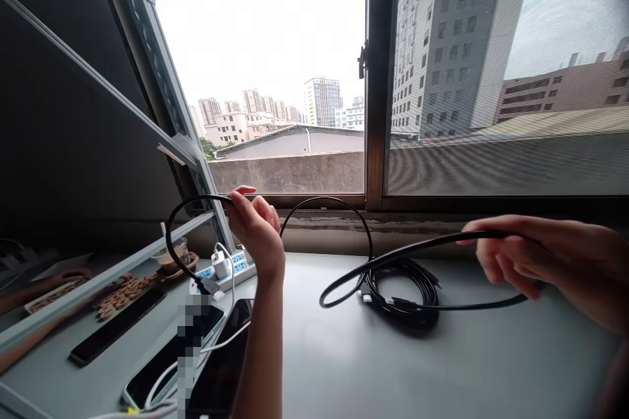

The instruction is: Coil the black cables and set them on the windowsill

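Observation:
My left hand (255, 226), raised left of the middle, pinches a black cable (173, 222) between thumb and fingers. One end of that cable arcs down on the left to a plug (210, 287) hanging free. The cable's other side bows up behind the hand and drops toward the table. At the right, my right hand (525, 252) is closed around a stretch of black cable (407, 250), which makes a long narrow loop toward the middle. Below the loop lies a coil of black cable (403, 324) on the grey table (334, 366), with plugs beside it.
A white power strip (238, 268) holds a charger (219, 264). Phones (177, 353) and white cables (162, 380) lie at lower left. Beyond a metal frame bar (113, 281) are a cup (171, 252), small wooden pieces (122, 298) and another person's hand (69, 277). A window stands behind.

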The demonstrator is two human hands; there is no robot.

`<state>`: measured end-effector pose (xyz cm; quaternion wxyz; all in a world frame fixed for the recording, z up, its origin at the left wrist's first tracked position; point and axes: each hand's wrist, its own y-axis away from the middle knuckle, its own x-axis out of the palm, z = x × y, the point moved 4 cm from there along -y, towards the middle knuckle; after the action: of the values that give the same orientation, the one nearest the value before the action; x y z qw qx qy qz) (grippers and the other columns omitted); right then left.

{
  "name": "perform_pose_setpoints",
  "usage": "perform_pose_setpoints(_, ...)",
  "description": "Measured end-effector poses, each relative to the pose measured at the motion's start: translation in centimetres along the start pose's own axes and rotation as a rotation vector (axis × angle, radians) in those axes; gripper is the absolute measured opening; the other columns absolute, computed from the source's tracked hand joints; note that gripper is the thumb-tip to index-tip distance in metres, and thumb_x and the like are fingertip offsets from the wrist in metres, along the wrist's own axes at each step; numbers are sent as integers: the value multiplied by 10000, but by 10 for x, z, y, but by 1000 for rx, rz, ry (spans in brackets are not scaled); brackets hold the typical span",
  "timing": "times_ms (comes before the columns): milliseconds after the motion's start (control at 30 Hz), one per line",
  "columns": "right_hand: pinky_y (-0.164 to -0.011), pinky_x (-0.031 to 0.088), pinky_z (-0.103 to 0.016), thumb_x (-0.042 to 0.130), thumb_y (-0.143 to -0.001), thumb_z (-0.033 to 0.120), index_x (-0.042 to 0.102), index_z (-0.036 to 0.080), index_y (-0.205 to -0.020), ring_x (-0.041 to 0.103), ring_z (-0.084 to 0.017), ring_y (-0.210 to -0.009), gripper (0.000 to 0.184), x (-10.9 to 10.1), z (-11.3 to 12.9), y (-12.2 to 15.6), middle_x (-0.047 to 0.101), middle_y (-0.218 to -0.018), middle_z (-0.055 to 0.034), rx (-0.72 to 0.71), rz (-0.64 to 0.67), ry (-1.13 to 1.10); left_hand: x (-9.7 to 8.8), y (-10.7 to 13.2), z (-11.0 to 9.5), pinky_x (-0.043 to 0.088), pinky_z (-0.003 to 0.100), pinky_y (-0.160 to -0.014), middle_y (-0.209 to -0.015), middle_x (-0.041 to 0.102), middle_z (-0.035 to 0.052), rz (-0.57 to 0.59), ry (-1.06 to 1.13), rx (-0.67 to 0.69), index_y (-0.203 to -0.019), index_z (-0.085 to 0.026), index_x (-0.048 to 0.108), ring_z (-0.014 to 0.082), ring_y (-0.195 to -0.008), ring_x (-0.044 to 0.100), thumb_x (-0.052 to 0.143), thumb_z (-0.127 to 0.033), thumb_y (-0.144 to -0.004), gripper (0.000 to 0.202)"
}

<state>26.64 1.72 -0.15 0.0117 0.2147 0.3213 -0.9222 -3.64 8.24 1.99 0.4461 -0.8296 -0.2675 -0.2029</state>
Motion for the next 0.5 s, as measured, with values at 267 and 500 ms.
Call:
perform_pose_setpoints(267,-861,469,-345,418,-875,530,584,202,-913,582,-199,-949,370,48,-2,-37,631,-976,-61,75,-155,3,27,45,-31,84,153,-311,-328,227,-101,173,180,-228,-600,-185,415,26,-273,95,397,-449,-906,405)
perform_pose_setpoints(500,-436,504,-222,455,-851,547,445,202,-961,669,-166,-675,362,68,7,-32,603,-1144,-121,275,10,-395,36,61,-41,90,149,-296,-346,222,-97,352,279,-373,-600,-182,420,28,-272,92,363,-413,-926,403)
